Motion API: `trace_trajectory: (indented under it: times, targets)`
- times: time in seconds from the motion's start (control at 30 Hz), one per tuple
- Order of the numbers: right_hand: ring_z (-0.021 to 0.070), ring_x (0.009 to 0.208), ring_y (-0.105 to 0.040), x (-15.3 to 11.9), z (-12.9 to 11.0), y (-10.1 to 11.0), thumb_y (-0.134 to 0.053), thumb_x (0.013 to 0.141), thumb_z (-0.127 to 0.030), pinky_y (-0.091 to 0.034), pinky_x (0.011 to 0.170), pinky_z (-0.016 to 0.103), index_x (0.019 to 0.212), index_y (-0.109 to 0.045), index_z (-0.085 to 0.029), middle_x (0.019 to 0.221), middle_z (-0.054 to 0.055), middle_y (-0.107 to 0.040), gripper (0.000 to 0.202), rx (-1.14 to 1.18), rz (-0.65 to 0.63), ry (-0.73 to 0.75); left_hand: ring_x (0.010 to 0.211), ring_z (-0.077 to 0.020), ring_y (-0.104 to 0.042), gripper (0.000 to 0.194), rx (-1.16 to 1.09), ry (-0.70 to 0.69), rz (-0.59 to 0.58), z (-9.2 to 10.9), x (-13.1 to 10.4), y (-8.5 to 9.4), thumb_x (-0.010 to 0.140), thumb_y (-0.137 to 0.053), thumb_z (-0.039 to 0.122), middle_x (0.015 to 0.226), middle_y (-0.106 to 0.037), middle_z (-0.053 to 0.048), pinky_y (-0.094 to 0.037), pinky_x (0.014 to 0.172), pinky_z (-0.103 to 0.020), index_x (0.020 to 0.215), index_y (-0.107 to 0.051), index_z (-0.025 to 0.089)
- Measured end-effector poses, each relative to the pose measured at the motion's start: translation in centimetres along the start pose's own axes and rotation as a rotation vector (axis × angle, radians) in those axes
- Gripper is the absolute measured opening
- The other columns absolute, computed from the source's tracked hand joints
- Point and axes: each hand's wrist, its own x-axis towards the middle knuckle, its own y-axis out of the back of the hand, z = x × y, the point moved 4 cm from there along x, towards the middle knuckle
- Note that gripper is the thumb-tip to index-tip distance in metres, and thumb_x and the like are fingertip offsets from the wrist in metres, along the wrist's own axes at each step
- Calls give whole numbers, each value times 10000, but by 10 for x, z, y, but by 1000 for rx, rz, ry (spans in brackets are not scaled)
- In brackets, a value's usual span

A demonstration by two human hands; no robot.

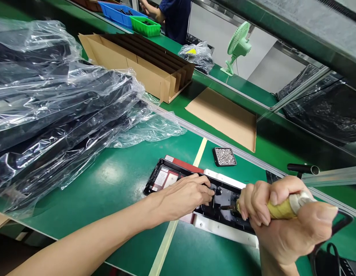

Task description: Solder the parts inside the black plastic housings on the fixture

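Observation:
A long black plastic housing [155, 178] lies in a red and white holder [224, 228] on the green bench. My left hand [189, 193] reaches over the housing with its fingers bent down inside it. Its thumb and whatever may lie under the fingertips are hidden. My right hand [290, 226] is wrapped around a screwdriver [281, 210] with a yellow grip. The dark bit of the tool points left and down into the housing, close to my left fingertips. I cannot tell whether the tip touches a screw.
Behind the housing stands a small black tray of screws [224, 156]. Plastic-wrapped black parts [65, 111] fill the left side. Farther back are a divided cardboard box [132, 61], a cardboard sheet [224, 117], a green fan [238, 44], bins [145, 27] and another person [176, 19].

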Motion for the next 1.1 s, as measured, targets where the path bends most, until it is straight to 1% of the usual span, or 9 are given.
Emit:
trace_trajectory:
  times: [0.1,0.17,0.33,0.43,0.6,0.7,0.83,0.97,1.1]
  targets:
    - [100,358,-364,0,0,-1,-517,917,-468,-404,381,260,735,-582,-236,435,-57,-455,302,-3,-4,4,1134,-167,-614,197,-71,-11,-47,0,3,1,1017,-520,159,1136,-725,-12,-448,1062,-362,1074,-688,245]
    - [100,358,-363,1,0,-2,-511,925,-480,-400,378,259,747,-581,-238,436,-58,-462,308,-18,-11,13,1126,-174,-625,200,-112,1,-62,0,3,0,1010,-522,149,1142,-727,-18,-461,1046,-369,1072,-686,245]
    - [84,351,-358,2,0,-7,-535,937,-558,-402,370,240,749,-566,-237,435,-70,-456,373,-56,3,34,943,-155,-674,279,-154,74,-33,-1,-1,-5,988,-503,88,1053,-737,-23,-517,903,-340,1167,-647,248]
    - [82,346,-351,3,-1,-9,-538,930,-531,-395,367,236,726,-548,-236,424,-73,-443,359,-50,14,24,979,-162,-672,273,-124,63,-37,-1,-1,-5,993,-490,86,1062,-735,-29,-501,931,-346,1162,-642,238]
    - [84,344,-342,3,-2,-10,-524,938,-548,-383,370,235,718,-519,-239,421,-76,-424,379,-55,13,11,1102,-184,-632,218,-2,-28,-67,3,3,2,1000,-488,101,1037,-735,-25,-450,1011,-354,1015,-670,219]
    - [86,342,-342,3,-2,-9,-515,942,-544,-389,370,240,717,-522,-236,418,-71,-434,381,-60,21,18,1118,-190,-621,233,53,-40,-54,5,3,3,1005,-472,101,1022,-733,-34,-443,1016,-357,966,-675,207]
    - [82,349,-339,2,-1,-7,-511,939,-541,-388,370,236,722,-523,-236,423,-73,-442,374,-68,16,10,1128,-181,-617,218,74,-39,-48,5,2,2,1006,-493,115,1051,-732,-23,-442,1024,-345,1008,-683,223]
    - [78,359,-333,1,0,-7,-497,954,-545,-384,379,229,750,-519,-241,438,-77,-436,366,-85,-10,19,1201,-197,-583,203,152,-75,-45,6,1,2,1000,-530,125,1116,-728,-24,-419,1052,-356,1048,-691,239]
    - [78,350,-327,1,-1,-9,-496,952,-591,-375,373,228,732,-513,-238,432,-78,-423,416,-73,-13,15,1220,-202,-572,207,204,-70,-35,6,0,3,1002,-542,135,1163,-719,-28,-422,1042,-353,1075,-698,250]
